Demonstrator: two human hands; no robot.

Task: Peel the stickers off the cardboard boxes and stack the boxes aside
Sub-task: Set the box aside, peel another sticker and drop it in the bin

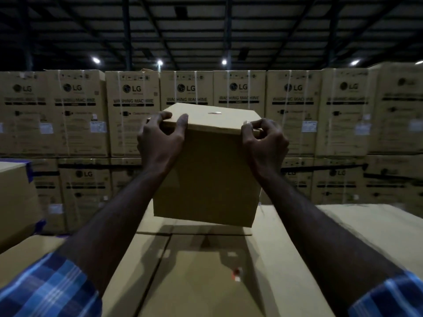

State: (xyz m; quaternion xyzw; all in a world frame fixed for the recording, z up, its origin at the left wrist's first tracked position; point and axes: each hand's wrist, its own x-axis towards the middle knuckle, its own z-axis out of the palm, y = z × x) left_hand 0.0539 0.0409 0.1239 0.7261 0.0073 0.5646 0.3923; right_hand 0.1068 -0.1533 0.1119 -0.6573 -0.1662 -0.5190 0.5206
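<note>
A plain brown cardboard box (212,170) hangs in the air in front of me, tilted, its bottom edge just above the large carton (201,271) below. My left hand (160,140) grips its top left corner, fingers curled over the lid. My right hand (263,143) pinches the top right corner with thumb and fingers. A small pale scrap of sticker or tape (214,113) shows on the box's top face.
A small red-and-white mark (237,274) lies on the carton below. Another carton with blue tape (16,197) stands at the left. Walls of stacked washing-machine cartons (293,110) fill the background. More flat carton tops (375,227) extend to the right.
</note>
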